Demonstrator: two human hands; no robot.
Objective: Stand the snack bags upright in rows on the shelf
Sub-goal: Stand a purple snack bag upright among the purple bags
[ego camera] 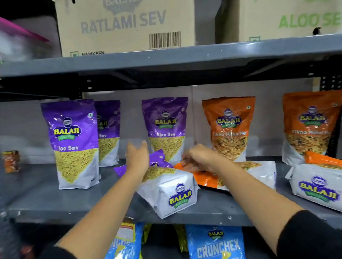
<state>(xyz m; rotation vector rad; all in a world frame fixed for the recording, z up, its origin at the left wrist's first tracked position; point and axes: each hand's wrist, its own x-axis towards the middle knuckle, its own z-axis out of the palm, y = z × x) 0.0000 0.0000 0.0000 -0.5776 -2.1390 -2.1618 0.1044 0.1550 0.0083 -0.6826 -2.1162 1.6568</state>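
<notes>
On the grey shelf [51, 203] three purple Aloo Sev bags stand upright: one front left [75, 144], one behind it [109, 132], one in the middle [166, 129]. Two orange Tikha Mitha Mix bags [228, 126] [312, 126] stand to the right. A purple bag [167, 193] lies on its back, bottom toward me. My left hand [136, 155] hovers over its top, fingers spread, blurred. A lying orange bag [206, 179] is beside it; my right hand [197, 157] rests on its top edge, fingers curled, grip unclear. Another orange bag [323, 186] lies at the right.
Cardboard boxes marked Ratlami Sev [125, 22] and Aloo Sev [288, 10] sit on the shelf above, whose front edge [162, 56] hangs over the bags. A small orange packet [11, 161] stands at the far left. Blue Crunchex bags [216, 245] fill the shelf below.
</notes>
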